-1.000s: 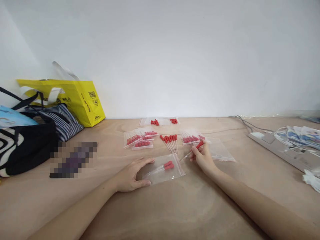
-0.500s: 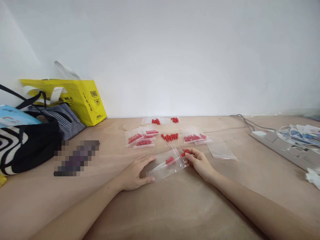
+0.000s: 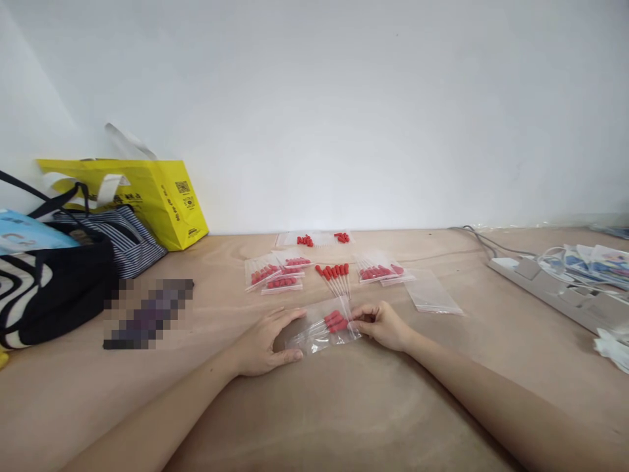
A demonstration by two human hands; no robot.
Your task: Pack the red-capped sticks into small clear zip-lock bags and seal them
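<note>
A clear zip bag (image 3: 317, 308) lies between my hands, with several red-bulbed droppers (image 3: 336, 320) inside it, their bulbs toward the bag's mouth. My left hand (image 3: 268, 341) rests at the bag's left end, thumb and fingers spread to either side of it. At the mouth, on the right, my right hand (image 3: 383, 326) is closed with thumb and index fingertips against the end of the nearest dropper's bulb. Just behind the bag, loose droppers (image 3: 335, 272) lie fanned out, bulbs away from me.
Filled dropper bags lie behind on the left (image 3: 282, 283) and right (image 3: 376, 271). Flat bag (image 3: 435, 292) sits farther right. More red bulbs (image 3: 304, 240) are near the wall. Yellow bag (image 3: 181, 210) and black bag (image 3: 59, 282) stand left; a power strip (image 3: 550, 288) lies right.
My right hand has pushed a dropper leftward into the bag; its bulb was outside the mouth before. My left hand has stayed at the bag's left end.
</note>
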